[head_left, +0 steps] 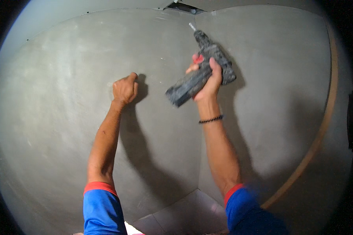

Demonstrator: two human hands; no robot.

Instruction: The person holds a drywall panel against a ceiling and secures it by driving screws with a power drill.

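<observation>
The biggest thing in the view is a grey board wall (66, 117), smooth and a little streaked, which is met by a second grey wall (278, 98) at an inner corner near the middle of the picture. A thin curved brown strip (326, 117) is seen running down the right-hand wall, and a dark opening (183, 6) is seen at the top, where the panels come together. Pale floor tiles (188, 213) are visible at the bottom, between the two forearms. Both arms are raised from the lower edge, in blue sleeves with red cuffs. A power drill (202, 70), covered with grey dust and dried plaster, is held in the right hand (208, 80); the fingers are wrapped tightly around its handle, and its body is tilted so that the short metal bit (192, 26) is pointed up toward the corner of the walls. Whether the bit touches the wall cannot be told. A red part of the drill is seen beside the fingers. A dark beaded bracelet (211, 119) is worn on the right wrist. The left hand (125, 89) is closed into a loose fist and is pressed against the left wall, well apart from the drill; whether something small is pinched in it cannot be told.
</observation>
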